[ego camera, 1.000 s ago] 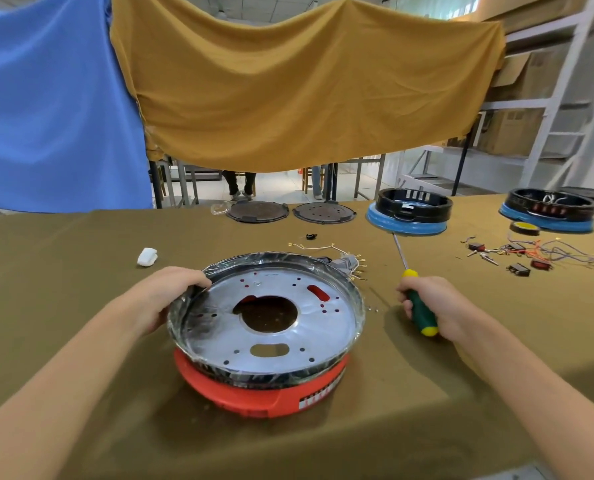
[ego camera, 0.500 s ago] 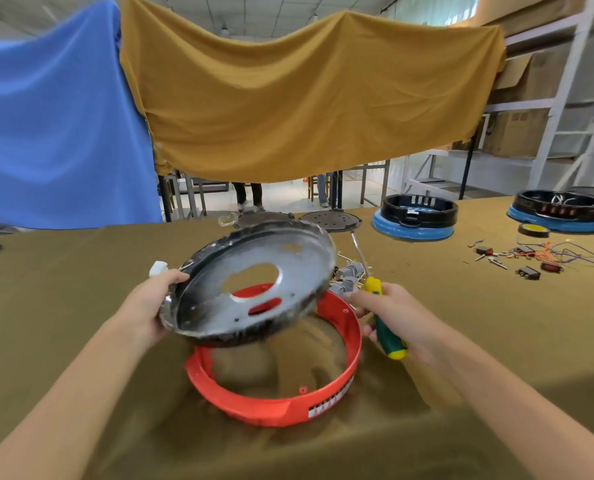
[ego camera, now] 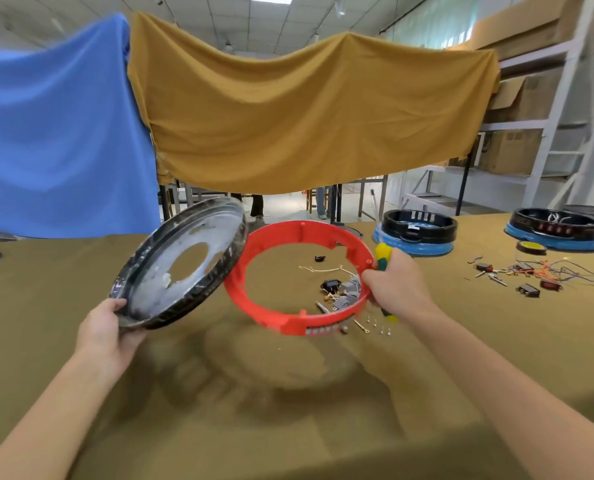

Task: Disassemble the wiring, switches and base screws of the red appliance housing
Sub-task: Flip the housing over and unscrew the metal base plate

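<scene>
Presently, the left hand (ego camera: 106, 332) grips the lower rim of the metal plate (ego camera: 181, 263), fingers curled round its edge. The plate is held clear of the desk (ego camera: 288, 393), tilted steeply, its open face turned toward the camera and up to the right, its centre hole visible. Its upper right edge lies just beside the red housing ring (ego camera: 299, 277).

The ring is also raised off the desk, tilted with its far rim high and its near rim low; the opening faces the camera. Through it, loose grey connectors (ego camera: 349, 294), a black switch (ego camera: 330, 285) and thin wires lie on the desk. Small screws (ego camera: 378, 325) lie just below the ring's near right edge.

The right hand (ego camera: 397, 285) pinches the ring's right rim while its fingers also hold a green and yellow screwdriver (ego camera: 382, 252), handle end up, long axis near vertical.

Further right, two blue-based black housings (ego camera: 418, 232) and a tangle of removed wires (ego camera: 544, 271) rest on the desk.
</scene>
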`<state>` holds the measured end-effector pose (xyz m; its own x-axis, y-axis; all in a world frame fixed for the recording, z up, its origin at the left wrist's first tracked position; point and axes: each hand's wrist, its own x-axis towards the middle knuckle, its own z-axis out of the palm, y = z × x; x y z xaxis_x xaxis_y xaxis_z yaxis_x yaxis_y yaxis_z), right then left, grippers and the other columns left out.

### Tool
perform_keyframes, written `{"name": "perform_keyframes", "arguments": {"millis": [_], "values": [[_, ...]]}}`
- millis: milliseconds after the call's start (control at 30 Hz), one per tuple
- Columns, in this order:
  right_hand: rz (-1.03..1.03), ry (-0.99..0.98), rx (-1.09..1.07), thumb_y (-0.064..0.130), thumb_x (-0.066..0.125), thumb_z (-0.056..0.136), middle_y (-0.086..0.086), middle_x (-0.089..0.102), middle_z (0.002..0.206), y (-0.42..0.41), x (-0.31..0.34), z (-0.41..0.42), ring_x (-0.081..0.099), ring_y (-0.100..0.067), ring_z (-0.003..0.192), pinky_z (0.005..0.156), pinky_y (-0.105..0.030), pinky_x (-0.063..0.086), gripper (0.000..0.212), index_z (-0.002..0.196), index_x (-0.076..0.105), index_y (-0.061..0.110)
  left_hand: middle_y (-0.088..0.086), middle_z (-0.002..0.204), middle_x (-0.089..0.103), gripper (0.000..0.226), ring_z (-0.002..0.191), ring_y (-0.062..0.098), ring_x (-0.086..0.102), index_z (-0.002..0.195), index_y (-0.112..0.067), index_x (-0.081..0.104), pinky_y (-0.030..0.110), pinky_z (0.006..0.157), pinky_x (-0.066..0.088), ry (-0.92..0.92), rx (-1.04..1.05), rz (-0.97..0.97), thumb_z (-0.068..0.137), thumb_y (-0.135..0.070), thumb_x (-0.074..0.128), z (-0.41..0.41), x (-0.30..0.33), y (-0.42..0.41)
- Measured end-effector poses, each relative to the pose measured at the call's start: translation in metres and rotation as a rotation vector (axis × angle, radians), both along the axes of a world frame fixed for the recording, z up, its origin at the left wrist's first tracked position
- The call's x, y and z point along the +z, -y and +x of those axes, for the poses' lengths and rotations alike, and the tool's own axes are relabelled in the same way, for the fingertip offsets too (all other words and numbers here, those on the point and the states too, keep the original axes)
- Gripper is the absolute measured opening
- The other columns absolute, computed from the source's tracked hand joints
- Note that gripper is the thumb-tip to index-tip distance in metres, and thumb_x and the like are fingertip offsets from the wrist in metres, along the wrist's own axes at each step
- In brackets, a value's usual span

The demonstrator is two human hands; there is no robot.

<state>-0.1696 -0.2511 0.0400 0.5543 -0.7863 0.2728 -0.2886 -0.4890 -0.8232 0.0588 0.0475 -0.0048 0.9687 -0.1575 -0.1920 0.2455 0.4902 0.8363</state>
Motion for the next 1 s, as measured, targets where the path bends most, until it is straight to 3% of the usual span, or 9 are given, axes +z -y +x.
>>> {"name": "perform_keyframes", "arguments": {"millis": [100,267,400,500,667,733,833,933,1000], "values": [[0.111,-0.007,-0.082,0.008,0.059,0.088,-0.017,0.065,0.089,0.021,0.004,0.017,0.065,-0.03,0.074,0.07,-0.045,0.059,0.009,0.096,0.054,0.008,0.004,0.104,0.064,0.015,0.079,0.014,0.063,0.102,-0.015,0.055,0.033,0.071,0.053,-0.023,0.051,0.045,0.097,-0.009,0.043,0.009,-0.009,-0.01],[0.108,-0.048,-0.177,0.006,0.057,0.088,-0.013,0.058,0.079,0.041,-0.012,0.03,0.056,-0.027,0.066,0.057,-0.035,0.048,0.006,0.089,0.052,0.009,-0.001,0.084,0.059,0.018,0.073,0.011,0.058,0.083,-0.021,0.054,0.031,0.062,0.047,0.007,0.104,0.181,0.097,-0.012,0.047,0.013,-0.014,-0.011],[0.143,-0.097,-0.204,0.004,0.056,0.089,-0.011,0.055,0.073,0.049,-0.024,0.029,0.055,-0.028,0.063,0.057,-0.037,0.049,0.013,0.081,0.049,0.012,-0.002,0.088,0.06,0.01,0.077,0.011,0.059,0.1,-0.017,0.056,0.031,0.062,0.048,-0.001,0.144,0.197,0.098,-0.014,0.047,0.017,-0.019,-0.013],[0.219,-0.109,-0.209,0.004,0.058,0.088,-0.012,0.056,0.071,0.052,-0.029,0.026,0.055,-0.028,0.062,0.059,-0.037,0.049,0.01,0.082,0.051,0.009,0.002,0.102,0.062,0.016,0.092,0.018,0.061,0.115,-0.016,0.053,0.032,0.063,0.049,0.012,0.164,0.233,0.099,-0.017,0.049,0.02,-0.02,-0.014],[0.209,-0.034,-0.201,0.016,0.052,0.092,-0.012,0.049,0.069,0.043,-0.021,0.019,0.048,-0.024,0.061,0.056,-0.035,0.04,0.016,0.08,0.045,0.009,0.007,0.108,0.062,0.015,0.099,0.024,0.059,0.109,-0.012,0.056,0.032,0.063,0.049,0.064,0.172,0.355,0.098,-0.02,0.051,0.02,-0.024,-0.012],[0.148,0.049,-0.148,0.017,0.043,0.095,-0.007,0.041,0.065,0.028,-0.009,0.014,0.041,-0.021,0.055,0.053,-0.031,0.034,0.019,0.077,0.041,0.012,0.009,0.107,0.063,0.016,0.098,0.027,0.06,0.108,-0.01,0.057,0.038,0.069,0.052,0.106,0.162,0.433,0.098,-0.019,0.049,0.02,-0.026,-0.01],[0.106,-0.073,0.055,0.022,0.041,0.1,-0.001,0.044,0.068,-0.014,0.008,0.006,0.05,-0.011,0.052,0.052,-0.028,0.038,0.023,0.08,0.045,0.013,0.016,0.112,0.065,0.027,0.102,0.038,0.061,0.108,-0.004,0.059,0.047,0.093,0.05,0.218,0.169,0.696,0.096,-0.026,0.049,0.019,-0.032,-0.009],[0.115,-0.219,0.332,0.029,0.053,0.099,0.0,0.052,0.077,-0.061,0.005,0.005,0.066,-0.019,0.066,0.058,-0.03,0.046,0.021,0.087,0.052,0.012,0.024,0.138,0.047,0.053,0.123,0.043,0.048,0.134,-0.002,0.046,0.047,0.099,0.041,0.301,0.154,0.999,0.094,-0.036,0.053,0.012,-0.033,-0.009],[0.018,-0.299,0.397,0.03,0.057,0.095,0.002,0.051,0.072,-0.088,-0.009,0.009,0.058,-0.022,0.066,0.06,-0.031,0.041,0.022,0.08,0.049,0.015,0.025,0.151,0.03,0.071,0.137,0.043,0.031,0.149,-0.003,0.029,0.05,0.11,0.031,0.354,0.138,1.068,0.094,-0.037,0.057,0.004,-0.031,-0.008]]}}
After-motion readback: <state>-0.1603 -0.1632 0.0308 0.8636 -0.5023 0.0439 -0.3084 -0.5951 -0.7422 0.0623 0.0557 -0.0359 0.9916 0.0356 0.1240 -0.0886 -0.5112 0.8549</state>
